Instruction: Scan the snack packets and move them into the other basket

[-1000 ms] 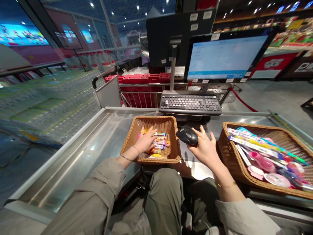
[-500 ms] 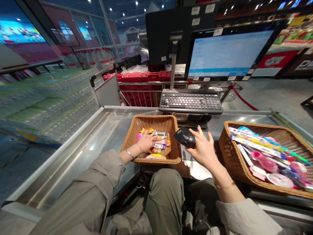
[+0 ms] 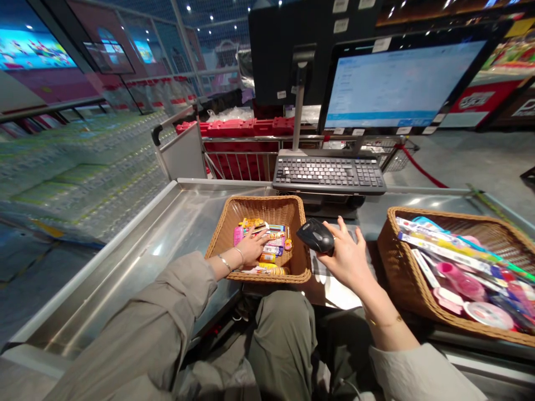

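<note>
Scanner (image 3: 314, 235): black, smooth, rounded plastic; in the right hand (image 3: 346, 253), between the two hands. Head points left, towards the left hand's side, and slightly away from the body; long axis runs roughly crosswise from the right palm. Handle mostly hidden by the hand.

Right hand: thumb and forefinger closed about the scanner, other fingers partly extended. Thin gold-coloured bracelet (image 3: 384, 323) at the wrist.

Left hand: apart from the right, laid palm down over packets (image 3: 268, 258) with fingers spread; whether it grips one cannot be told. Silver-coloured bangle (image 3: 224, 260) at the wrist.

Packets: small, glossy, printed wrappers, in pink, blue, orange and yellow; under and beside the left fingers, several with long axes crosswise.

Basket (image 3: 300, 257): brown wicker, four-sided, braided rim, sloping walls; around the left hand and the packets.

Second basket (image 3: 399, 267): same brown weave; right of the right hand, filled with long slim packs and pink plastic pieces.

Keyboard (image 3: 328, 174): black, oblong, beyond both hands.

Screen (image 3: 401, 83): flat, lit pale blue, beyond the right hand.

Counter (image 3: 167, 239): shiny metal, raised edge, extending left of the left hand.
</note>
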`<control>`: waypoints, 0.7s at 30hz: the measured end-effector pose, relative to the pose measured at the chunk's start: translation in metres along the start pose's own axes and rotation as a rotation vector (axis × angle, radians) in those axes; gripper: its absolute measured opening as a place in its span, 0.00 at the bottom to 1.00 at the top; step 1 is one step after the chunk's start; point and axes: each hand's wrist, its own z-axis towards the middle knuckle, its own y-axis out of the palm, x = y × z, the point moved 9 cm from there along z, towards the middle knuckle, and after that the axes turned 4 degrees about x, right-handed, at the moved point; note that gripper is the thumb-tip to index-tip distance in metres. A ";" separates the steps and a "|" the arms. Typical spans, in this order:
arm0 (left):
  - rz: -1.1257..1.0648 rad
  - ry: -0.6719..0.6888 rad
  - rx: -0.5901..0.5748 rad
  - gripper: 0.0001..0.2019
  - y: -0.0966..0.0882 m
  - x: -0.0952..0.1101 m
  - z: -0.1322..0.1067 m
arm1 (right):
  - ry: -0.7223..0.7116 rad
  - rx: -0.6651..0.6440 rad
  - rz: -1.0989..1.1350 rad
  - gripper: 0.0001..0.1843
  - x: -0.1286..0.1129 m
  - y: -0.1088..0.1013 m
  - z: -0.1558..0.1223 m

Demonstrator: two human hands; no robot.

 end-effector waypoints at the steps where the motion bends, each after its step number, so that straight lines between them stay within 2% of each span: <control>1: 0.001 -0.011 0.001 0.19 0.001 -0.001 0.000 | 0.001 0.002 0.004 0.17 0.000 0.001 0.000; 7: -0.005 -0.068 -0.012 0.21 0.004 -0.007 -0.001 | 0.000 0.010 0.008 0.15 -0.001 0.000 -0.001; 11: -0.055 -0.121 -0.103 0.23 0.007 -0.012 -0.003 | 0.018 0.002 0.008 0.15 -0.001 -0.004 -0.001; 21: -0.118 -0.129 -0.121 0.24 -0.007 -0.011 -0.003 | 0.048 0.001 0.015 0.15 0.001 -0.014 -0.003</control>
